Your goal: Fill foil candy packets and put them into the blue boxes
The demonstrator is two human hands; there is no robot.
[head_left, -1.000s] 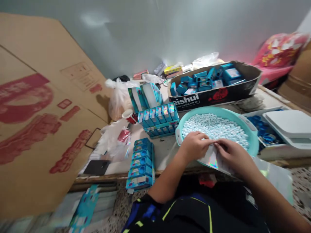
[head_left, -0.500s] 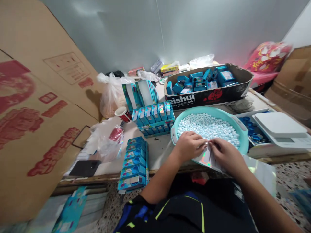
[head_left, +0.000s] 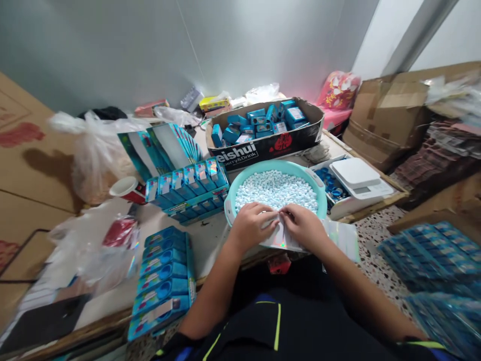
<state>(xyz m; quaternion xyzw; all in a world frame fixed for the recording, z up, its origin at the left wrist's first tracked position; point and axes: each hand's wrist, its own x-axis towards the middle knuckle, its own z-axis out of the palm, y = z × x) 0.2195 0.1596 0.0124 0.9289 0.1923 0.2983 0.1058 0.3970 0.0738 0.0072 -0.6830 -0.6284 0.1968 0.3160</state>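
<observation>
A turquoise basin holds a mass of small pale blue-white pieces. At its front edge my left hand and my right hand meet, fingertips pinched almost together. Both grip a shiny whitish sheet that lies over the rim below the fingers; its upper edge is hidden by them. Another reflective strip extends to the right, beyond my right wrist. Whether a small piece is between the fingertips is too small to tell.
Upright blue boxes stand left of the basin, with another blue pack nearer. Behind is a black carton of blue boxes. A white scale sits right. Further left are a paper cup and plastic bags.
The view has turned to the right, so the table things appear further left and blue packs on the floor show at the right. Both hands keep their pinch on the sheet.
</observation>
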